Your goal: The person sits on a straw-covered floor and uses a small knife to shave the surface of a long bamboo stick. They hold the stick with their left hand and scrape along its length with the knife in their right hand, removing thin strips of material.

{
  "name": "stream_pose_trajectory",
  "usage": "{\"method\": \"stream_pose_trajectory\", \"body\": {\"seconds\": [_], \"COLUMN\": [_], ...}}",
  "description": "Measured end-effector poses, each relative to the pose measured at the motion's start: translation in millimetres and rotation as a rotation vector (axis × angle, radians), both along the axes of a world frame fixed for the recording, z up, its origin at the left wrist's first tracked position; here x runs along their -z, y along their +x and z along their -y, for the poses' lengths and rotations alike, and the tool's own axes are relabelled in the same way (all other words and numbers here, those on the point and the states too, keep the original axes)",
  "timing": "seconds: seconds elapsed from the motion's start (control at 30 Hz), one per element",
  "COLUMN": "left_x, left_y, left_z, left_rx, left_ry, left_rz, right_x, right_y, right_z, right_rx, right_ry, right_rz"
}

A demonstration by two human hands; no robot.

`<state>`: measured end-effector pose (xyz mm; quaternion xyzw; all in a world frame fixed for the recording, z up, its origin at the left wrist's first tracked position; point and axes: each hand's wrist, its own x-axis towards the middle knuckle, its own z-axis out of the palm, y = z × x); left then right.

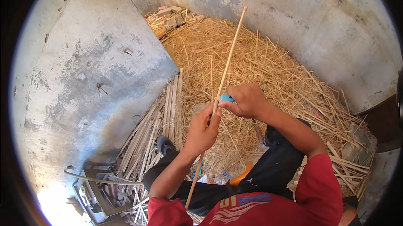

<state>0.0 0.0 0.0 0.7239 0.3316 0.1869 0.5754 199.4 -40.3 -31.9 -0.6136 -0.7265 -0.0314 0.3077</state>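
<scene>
A long, thin, pale wooden stick (230, 56), bamboo-like, slants from my lap up toward the far wall. My left hand (203, 130) is closed around its middle, thumb lying along it. My right hand (247, 101) grips a blue-handled tool (227, 98) just above the left fingers. The tool's front end meets the stick there, and the right thumb presses close beside it. Most of the tool is hidden inside the right fist, and no blade can be made out. The stick's lower end passes under my left wrist, across my dark trousers.
Straw and thin shavings (210, 45) cover the floor ahead. Split strips (145, 135) are piled at the left, beside a metal frame (96, 196). An orange object (241, 175) lies between my legs. Worn grey walls (310, 24) close in the space.
</scene>
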Motion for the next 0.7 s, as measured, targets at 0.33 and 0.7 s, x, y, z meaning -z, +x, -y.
{"method": "stream_pose_trajectory", "body": {"seconds": [0.33, 0.7], "left_x": [-8.6, 32.0], "left_y": [-11.7, -41.6], "left_z": [17.2, 48.8], "left_rx": [-0.049, 0.024], "left_ry": [0.139, -0.119], "left_rz": [-0.082, -0.092], "right_x": [18.8, 27.6], "right_y": [-5.1, 72.9], "right_z": [-11.9, -38.5], "right_rx": [-0.055, 0.412], "right_ry": [0.266, -0.202], "right_rz": [0.053, -0.12]}}
